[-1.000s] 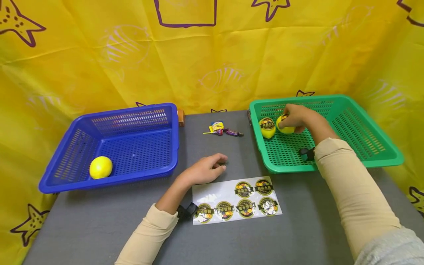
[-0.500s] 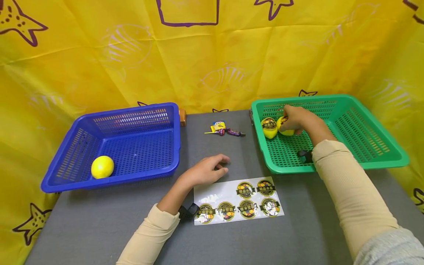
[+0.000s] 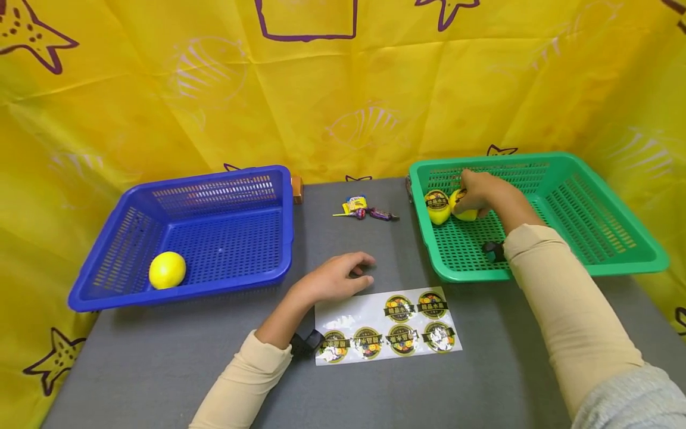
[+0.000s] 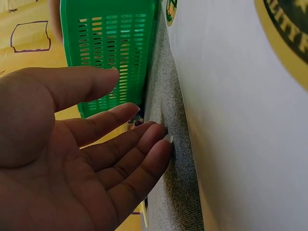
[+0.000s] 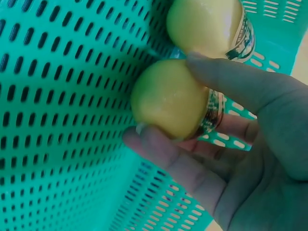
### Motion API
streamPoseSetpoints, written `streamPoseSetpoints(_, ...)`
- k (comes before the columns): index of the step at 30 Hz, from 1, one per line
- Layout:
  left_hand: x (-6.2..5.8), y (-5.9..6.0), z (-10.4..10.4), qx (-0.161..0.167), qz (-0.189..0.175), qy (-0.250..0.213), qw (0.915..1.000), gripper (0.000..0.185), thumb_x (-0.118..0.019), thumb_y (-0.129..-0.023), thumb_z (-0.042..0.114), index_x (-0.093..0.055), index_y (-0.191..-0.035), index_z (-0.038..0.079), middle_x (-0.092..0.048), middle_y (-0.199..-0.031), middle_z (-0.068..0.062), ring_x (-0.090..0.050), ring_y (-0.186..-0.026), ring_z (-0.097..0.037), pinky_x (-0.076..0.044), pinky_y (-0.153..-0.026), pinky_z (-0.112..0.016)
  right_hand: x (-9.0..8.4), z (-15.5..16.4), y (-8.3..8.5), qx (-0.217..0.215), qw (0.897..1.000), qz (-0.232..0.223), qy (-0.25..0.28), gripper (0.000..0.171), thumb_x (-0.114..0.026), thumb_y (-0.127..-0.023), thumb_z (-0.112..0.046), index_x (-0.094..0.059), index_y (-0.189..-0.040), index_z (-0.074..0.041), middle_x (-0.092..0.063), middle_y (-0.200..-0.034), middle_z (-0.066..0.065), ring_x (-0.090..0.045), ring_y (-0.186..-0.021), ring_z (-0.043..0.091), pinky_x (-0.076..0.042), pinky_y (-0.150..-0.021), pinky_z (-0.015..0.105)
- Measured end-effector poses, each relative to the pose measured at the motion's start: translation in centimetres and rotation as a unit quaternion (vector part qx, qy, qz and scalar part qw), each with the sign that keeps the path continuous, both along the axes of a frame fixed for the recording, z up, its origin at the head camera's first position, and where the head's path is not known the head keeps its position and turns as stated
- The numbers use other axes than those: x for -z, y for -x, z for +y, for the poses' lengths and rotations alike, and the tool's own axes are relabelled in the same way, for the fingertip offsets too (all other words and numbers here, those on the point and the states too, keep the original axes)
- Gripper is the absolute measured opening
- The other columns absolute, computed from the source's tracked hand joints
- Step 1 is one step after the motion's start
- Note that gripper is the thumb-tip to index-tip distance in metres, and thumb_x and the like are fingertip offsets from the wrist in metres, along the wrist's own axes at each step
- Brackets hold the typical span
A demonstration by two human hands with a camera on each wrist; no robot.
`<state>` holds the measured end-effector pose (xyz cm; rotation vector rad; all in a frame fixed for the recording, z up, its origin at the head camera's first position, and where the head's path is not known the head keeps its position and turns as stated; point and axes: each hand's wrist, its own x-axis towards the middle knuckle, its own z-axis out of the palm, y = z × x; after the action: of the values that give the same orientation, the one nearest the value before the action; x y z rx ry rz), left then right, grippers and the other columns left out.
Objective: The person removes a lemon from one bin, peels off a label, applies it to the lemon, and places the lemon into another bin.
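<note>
In the left part of the green basket [image 3: 474, 276], the right hand [image 3: 485, 192] grips a lemon [image 3: 465, 214] between thumb and fingers, just right of another lemon [image 3: 438, 214]. The left hand's [image 3: 339, 276] relaxed fingers are by the sticker sheet's [image 3: 383, 326] far edge.

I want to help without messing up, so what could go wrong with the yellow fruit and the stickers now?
The right hand has its thumb and fingers around one yellow fruit, so it might bump the second fruit right beside it. Those fingers are near the held fruit's sticker and could rub it loose. The left hand is close to the sticker sheet and might nudge it.
</note>
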<state>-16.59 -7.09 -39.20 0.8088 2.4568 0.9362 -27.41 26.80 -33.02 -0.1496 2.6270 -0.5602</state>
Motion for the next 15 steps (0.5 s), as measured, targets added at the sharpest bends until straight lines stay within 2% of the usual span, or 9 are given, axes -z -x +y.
streamPoseSetpoints(5,-0.1,-0.1,0.3,0.009,0.016,-0.001,0.9998,0.038,-0.062,-0.098,0.017,-0.06,-0.132,0.002,-0.063,-0.129,-0.013,-0.062,-0.111,-0.028,-0.048,-0.097,-0.039,-0.1,0.0,0.1,0.006,1.0,-0.01,-0.011,0.063,-0.073,-0.091,-0.015,-0.032,-0.129,0.013,-0.045,-0.112,0.034,-0.062,-0.082,0.039,-0.058,-0.073,0.046)
streamPoseSetpoints(9,-0.2,-0.2,0.4,0.01,0.021,0.005,0.9997,0.037,-0.063,-0.097,0.018,-0.061,-0.131,0.002,-0.064,-0.129,-0.012,-0.062,-0.111,-0.027,-0.048,-0.097,-0.039,-0.3,0.5,0.1,0.017,0.999,-0.031,-0.002,0.078,-0.079,-0.088,-0.021,-0.029,-0.134,0.016,-0.041,-0.121,0.038,-0.062,-0.086,0.039,-0.058,-0.074,0.044)
streamPoseSetpoints(13,-0.1,-0.3,0.4,0.008,0.016,0.009,0.9998,0.038,-0.063,-0.098,0.018,-0.06,-0.132,0.003,-0.063,-0.13,-0.011,-0.061,-0.113,-0.027,-0.047,-0.098,-0.04,-0.9,1.3,0.0,0.023,0.997,-0.067,0.007,0.094,-0.079,-0.088,-0.026,-0.018,-0.146,0.015,-0.028,-0.138,0.043,-0.066,-0.084,0.036,-0.058,-0.073,0.043)
streamPoseSetpoints(15,-0.1,-0.3,0.4,0.007,0.015,0.011,0.9998,0.038,-0.063,-0.098,0.019,-0.06,-0.133,0.003,-0.063,-0.13,-0.011,-0.061,-0.113,-0.027,-0.047,-0.098,-0.04,-1.5,1.8,-0.2,0.024,0.996,-0.081,0.011,0.096,-0.077,-0.09,-0.028,-0.013,-0.15,0.013,-0.019,-0.145,0.043,-0.069,-0.081,0.033,-0.058,-0.072,0.041)
